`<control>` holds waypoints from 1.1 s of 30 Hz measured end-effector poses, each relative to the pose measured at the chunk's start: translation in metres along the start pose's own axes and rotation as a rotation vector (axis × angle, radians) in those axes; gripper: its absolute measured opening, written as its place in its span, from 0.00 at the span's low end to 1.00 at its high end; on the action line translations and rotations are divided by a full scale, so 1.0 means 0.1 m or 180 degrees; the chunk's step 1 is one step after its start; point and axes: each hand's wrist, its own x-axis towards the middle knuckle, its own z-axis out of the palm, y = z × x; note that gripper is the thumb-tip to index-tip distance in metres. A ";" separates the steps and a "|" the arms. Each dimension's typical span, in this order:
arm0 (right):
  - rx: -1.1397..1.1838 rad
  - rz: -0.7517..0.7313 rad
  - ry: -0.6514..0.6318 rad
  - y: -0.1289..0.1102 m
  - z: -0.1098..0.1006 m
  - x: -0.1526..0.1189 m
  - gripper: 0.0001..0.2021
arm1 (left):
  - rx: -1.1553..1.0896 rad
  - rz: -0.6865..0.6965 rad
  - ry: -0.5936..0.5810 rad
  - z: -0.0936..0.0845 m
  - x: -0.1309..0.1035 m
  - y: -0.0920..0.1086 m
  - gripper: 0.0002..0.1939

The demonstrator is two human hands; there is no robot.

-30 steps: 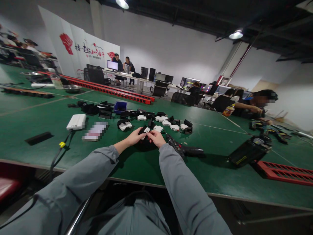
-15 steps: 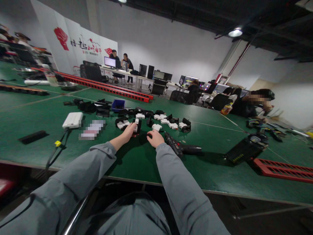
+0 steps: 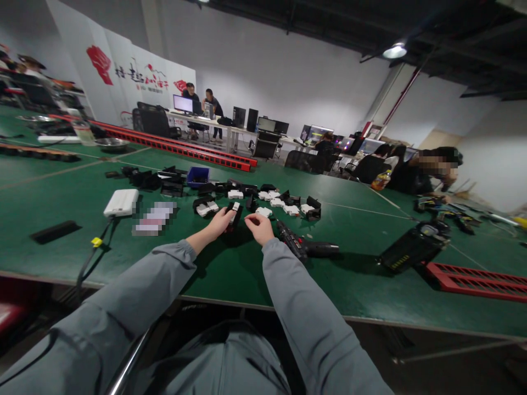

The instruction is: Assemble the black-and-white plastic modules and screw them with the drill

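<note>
My left hand (image 3: 219,224) is closed around a black-and-white part (image 3: 235,213), held a little above the green table. Just to its right is my right hand (image 3: 260,227), thumb and fingers pinched together; whatever is between the fingertips is too small to make out. A black power drill (image 3: 304,246) lies right of my right hand. Several white pieces (image 3: 276,202) and black pieces (image 3: 312,208) are spread beyond both hands. Left of the held part, a black-and-white piece (image 3: 206,207) rests on the table.
A blue bin (image 3: 198,176), a white box with a cable (image 3: 121,203) and a black strip (image 3: 55,232) are to the left. Red rails (image 3: 177,145) lie behind. At right are a black cylindrical object (image 3: 411,248), a red slatted frame (image 3: 477,282) and a person leaning over.
The part in my left hand has turned, showing a longer white strip. My right hand no longer shows the dark object at its fingertips; its fingers are now pinched.
</note>
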 end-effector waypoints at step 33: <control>0.2906 0.1035 -0.0389 -0.15 0.07 -0.03 0.17 | 0.0201 0.0381 -0.0608 0.02 -0.14 0.10 0.16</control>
